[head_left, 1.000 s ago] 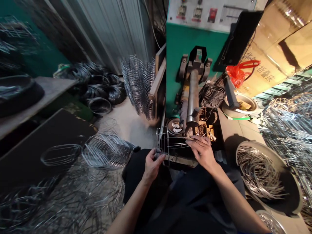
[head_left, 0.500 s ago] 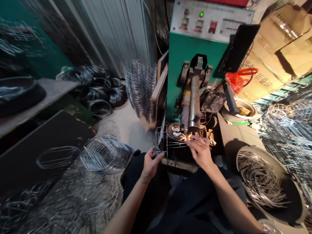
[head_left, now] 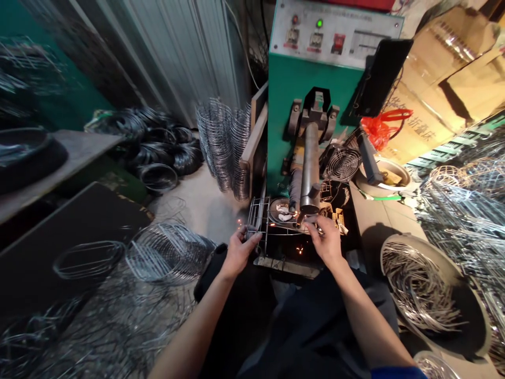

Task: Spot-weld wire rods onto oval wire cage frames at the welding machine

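Note:
My left hand (head_left: 240,248) pinches the left end of a small wire frame (head_left: 267,221) made of thin crossed metal wires. The frame reaches rightward to beneath the cylindrical electrode arm (head_left: 310,168) of a green spot welder (head_left: 288,79). Close under the arm's tip, my right hand (head_left: 326,241) has thumb and fingers closed on the frame's other end; the fingers partly hide that spot. Orange sparks (head_left: 300,250) scatter below the tip and near my left hand. A green lamp (head_left: 319,23) glows on the welder's panel.
A basin of cut wires (head_left: 418,284) stands at right, with heaped wire frames (head_left: 469,210) beyond. Stacked wire rings (head_left: 216,142) stand left of the welder. A wire basket bundle (head_left: 165,252) lies on the floor at left, among loose wires. A cardboard box (head_left: 442,89) is behind.
The bright burst at the electrode tip has broken into scattered sparks, some falling lower. The frame's left end and my left hand have risen slightly. My right fingers are drawn in more.

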### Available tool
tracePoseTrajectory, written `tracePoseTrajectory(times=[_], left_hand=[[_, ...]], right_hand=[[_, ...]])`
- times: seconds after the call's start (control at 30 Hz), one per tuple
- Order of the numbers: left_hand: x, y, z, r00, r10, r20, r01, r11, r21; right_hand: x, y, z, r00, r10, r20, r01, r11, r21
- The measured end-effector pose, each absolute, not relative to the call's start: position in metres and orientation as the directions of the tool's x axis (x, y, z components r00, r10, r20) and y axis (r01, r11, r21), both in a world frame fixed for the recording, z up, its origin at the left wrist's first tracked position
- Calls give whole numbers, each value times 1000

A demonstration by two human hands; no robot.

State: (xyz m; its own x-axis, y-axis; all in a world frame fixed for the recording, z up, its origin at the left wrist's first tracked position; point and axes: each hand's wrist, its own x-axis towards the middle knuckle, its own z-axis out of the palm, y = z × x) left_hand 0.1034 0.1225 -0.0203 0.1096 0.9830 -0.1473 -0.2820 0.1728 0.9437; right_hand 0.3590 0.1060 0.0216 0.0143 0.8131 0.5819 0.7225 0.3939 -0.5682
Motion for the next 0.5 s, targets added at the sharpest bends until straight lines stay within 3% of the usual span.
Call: tracePoseTrajectory(times=[0.17, 0.3, 0.4, 0.5], left_hand=[[102, 114, -17, 82, 991, -108, -182, 122, 976], [79, 85, 8, 46, 997, -64, 22, 63, 998], [30, 54, 46, -170, 985, -25, 158, 52, 986], [-43, 4, 96, -522, 849, 82, 392, 154, 907]], right_hand=[[374, 87, 21, 159, 864, 478, 642, 278, -715], [404, 50, 23, 249, 883, 397, 697, 121, -707], [444, 22, 12, 325, 889, 322, 775, -55, -630], [495, 6, -15, 437, 864, 249, 788, -235, -568]])
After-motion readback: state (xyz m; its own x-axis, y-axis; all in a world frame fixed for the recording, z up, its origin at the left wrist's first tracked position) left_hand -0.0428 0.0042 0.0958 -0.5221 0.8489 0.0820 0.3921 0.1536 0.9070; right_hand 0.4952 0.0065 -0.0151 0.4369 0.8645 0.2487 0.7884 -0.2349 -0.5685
